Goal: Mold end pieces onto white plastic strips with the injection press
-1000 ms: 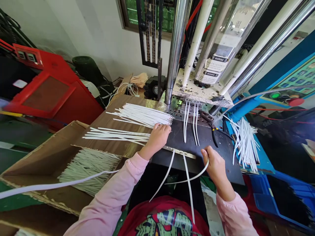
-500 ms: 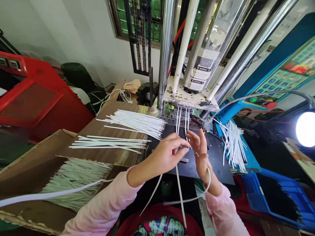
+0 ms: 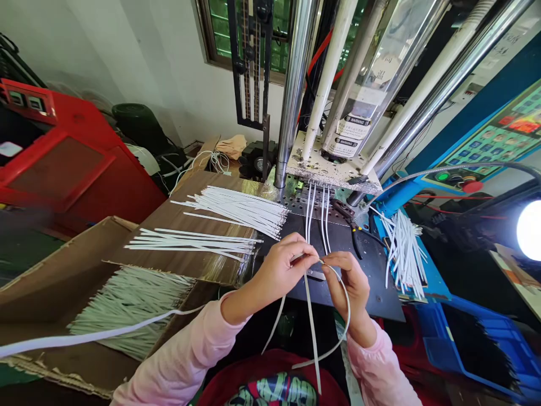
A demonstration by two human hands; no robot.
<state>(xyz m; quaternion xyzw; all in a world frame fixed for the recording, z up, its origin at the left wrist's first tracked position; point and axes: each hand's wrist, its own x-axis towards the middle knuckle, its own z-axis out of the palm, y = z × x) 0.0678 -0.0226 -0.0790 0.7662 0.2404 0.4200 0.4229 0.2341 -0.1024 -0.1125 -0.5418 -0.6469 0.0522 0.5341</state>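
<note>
In front of the press, my left hand point(image 3: 289, 262) is closed in a pinch at the tip of a thin white cord point(image 3: 347, 310). Fingertip to fingertip with it, my right hand point(image 3: 351, 285) pinches the same cord close to its end. From there the cord curves down past my right palm and back toward my lap. Two more white strips point(image 3: 313, 332) hang below my left hand; their upper parts are hidden by it. Beyond my fingers, several white cords point(image 3: 326, 217) run out from under the press plate point(image 3: 336, 172).
Bundles of white cords point(image 3: 236, 208) lie on the brown board point(image 3: 203, 268) at left, above a cardboard box point(image 3: 38, 304) of more cords. Pliers point(image 3: 355, 234) rest right of the press cords. Another cord pile point(image 3: 406, 254), a blue crate point(image 3: 439, 332) and a bright lamp point(image 3: 530, 231) are at right.
My right hand has gone from spread fingers to a pinch on the cord, meeting my left fingertips. The camera view has shifted slightly.
</note>
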